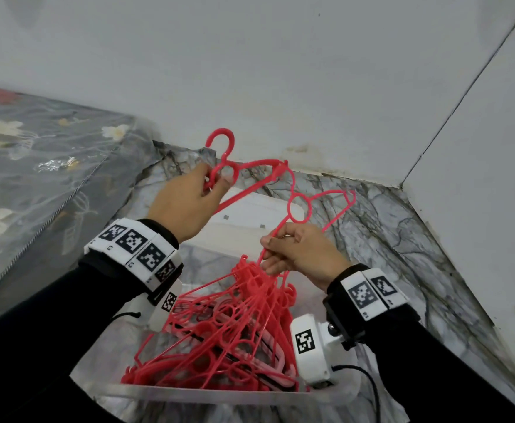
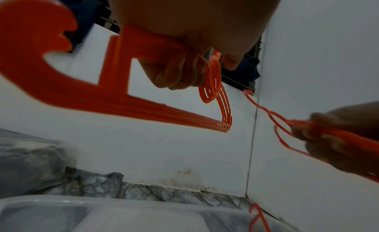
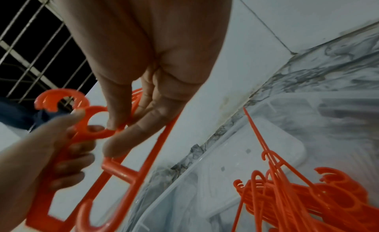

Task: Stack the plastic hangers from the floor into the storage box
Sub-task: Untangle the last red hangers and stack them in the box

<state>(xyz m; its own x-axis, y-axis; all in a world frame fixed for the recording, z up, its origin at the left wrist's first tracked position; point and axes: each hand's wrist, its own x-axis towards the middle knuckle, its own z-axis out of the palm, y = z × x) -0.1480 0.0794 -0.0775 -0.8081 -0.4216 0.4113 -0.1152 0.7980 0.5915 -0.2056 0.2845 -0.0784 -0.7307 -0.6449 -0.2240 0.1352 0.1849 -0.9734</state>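
above the clear storage box (image 1: pixel 189 395), your left hand (image 1: pixel 186 203) grips a small hanger bundle (image 1: pixel 250 166); your right hand (image 1: pixel 299 254) pinches one red hanger (image 1: pixel 299 209), likely aligning it; tangled hanger pile (image 1: pixel 235 340) inside.

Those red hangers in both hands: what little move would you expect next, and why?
Probably the right hand should bring its hanger flat against the bunch that the left hand grips near the hooks. The two sets are held apart above the clear box, where a pile already lies, so lining them up comes before lowering.
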